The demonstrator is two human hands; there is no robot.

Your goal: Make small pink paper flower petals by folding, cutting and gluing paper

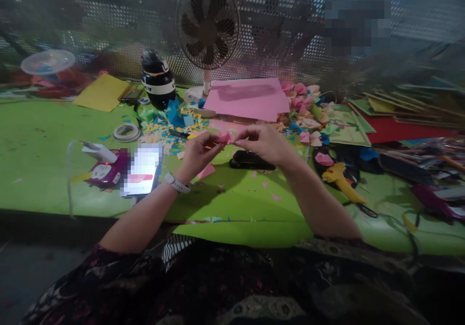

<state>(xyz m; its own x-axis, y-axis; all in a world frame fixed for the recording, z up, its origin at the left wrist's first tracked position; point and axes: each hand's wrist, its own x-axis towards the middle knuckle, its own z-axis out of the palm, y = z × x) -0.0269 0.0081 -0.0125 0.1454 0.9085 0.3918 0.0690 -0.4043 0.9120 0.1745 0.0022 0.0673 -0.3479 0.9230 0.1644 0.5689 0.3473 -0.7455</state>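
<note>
A small folded pink paper piece, petal-like, is pinched between both hands above the green table. My left hand, with a white band on its wrist, has its fingers closed on the paper's left side. From the other side my right hand pinches the same piece with thumb and fingertips. A black stapler lies just under the right hand, partly hidden by it. Left of the hands is a dark-handled tool, its far end hidden. Pink paper scraps are scattered beneath the hands.
Pink sheets and a heap of paper flowers lie behind. A fan, bottle, tape roll and lit phone stand or lie leftward. A yellow glue gun with a cable is at right.
</note>
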